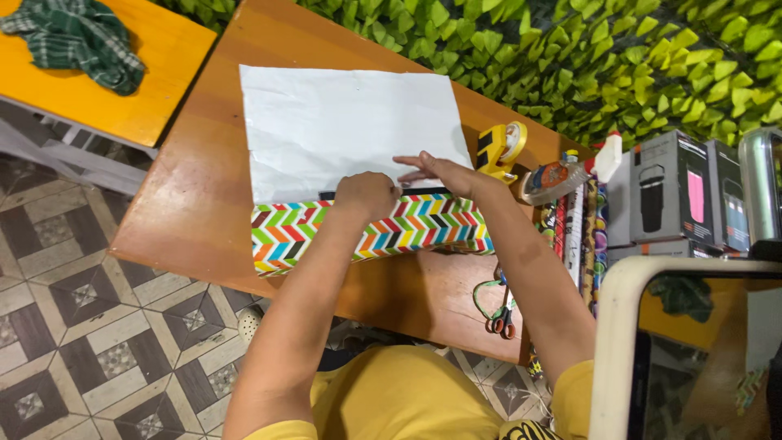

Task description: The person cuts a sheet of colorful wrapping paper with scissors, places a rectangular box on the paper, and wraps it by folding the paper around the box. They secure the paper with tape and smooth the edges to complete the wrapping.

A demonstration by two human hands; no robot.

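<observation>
On the wooden table (pixel 204 204), near the middle, lies a long box (pixel 371 232) partly covered in chevron-patterned wrapping paper, with the white reverse side of the sheet (pixel 350 130) spread flat beyond it toward the far edge. The left hand (pixel 366 194) rests closed as a loose fist on the top edge of the box, pressing down; it grips nothing that can be seen. The right hand (pixel 436 171) lies flat, fingers extended and fairly wide, pinning the paper where it meets the box's far edge.

Handling assessment: the paper appears thin, light and easily creased or torn (faint wrinkles already show across the white face), and its surface looks smooth enough to slip under a palm. The box appears rigid and holds its shape under pressure; its weight cannot be judged. Best purchase on the sheet would be along its free far edge, taken at both corners; the box is best steadied from above at its ends.

To the right stand a yellow tape dispenser (pixel 501 148), rolls of wrapping paper (pixel 580 232) and grey cartons (pixel 680 191). Scissors (pixel 501 318) lie at the near right edge.
</observation>
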